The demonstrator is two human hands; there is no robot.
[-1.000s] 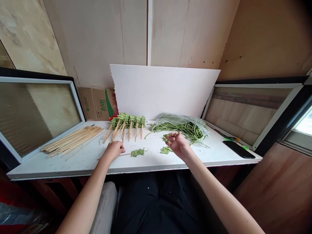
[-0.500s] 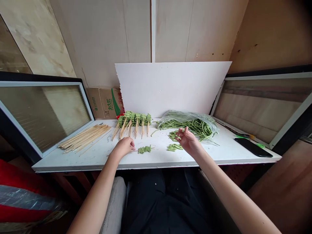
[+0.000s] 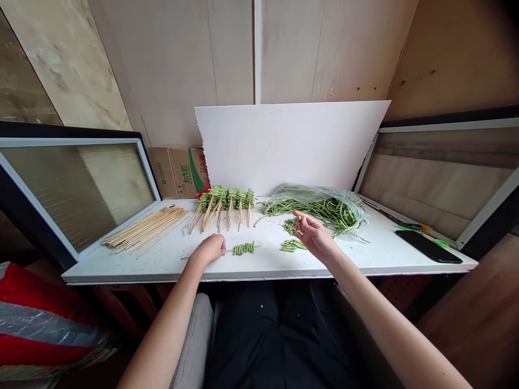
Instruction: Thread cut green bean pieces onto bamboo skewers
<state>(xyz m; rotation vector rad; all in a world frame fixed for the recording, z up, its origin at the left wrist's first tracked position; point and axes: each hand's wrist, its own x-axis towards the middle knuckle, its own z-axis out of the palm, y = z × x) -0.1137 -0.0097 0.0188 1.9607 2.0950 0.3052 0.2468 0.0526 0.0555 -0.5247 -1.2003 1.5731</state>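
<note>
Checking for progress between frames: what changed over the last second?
Almost nothing; only the view shifted. The left hand still holds the half-filled skewer on the table; the right hand still pinches a bean piece above the cut pieces. Bean bag and phone unmoved.

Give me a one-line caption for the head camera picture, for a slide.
Left hand grips a part-loaded bean skewer on the white table; right hand hovers over cut bean pieces.

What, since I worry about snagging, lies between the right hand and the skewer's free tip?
A small pile of cut bean pieces lies on the table between the right hand and the skewer that the left hand holds. Otherwise only bare table shows there.
</note>
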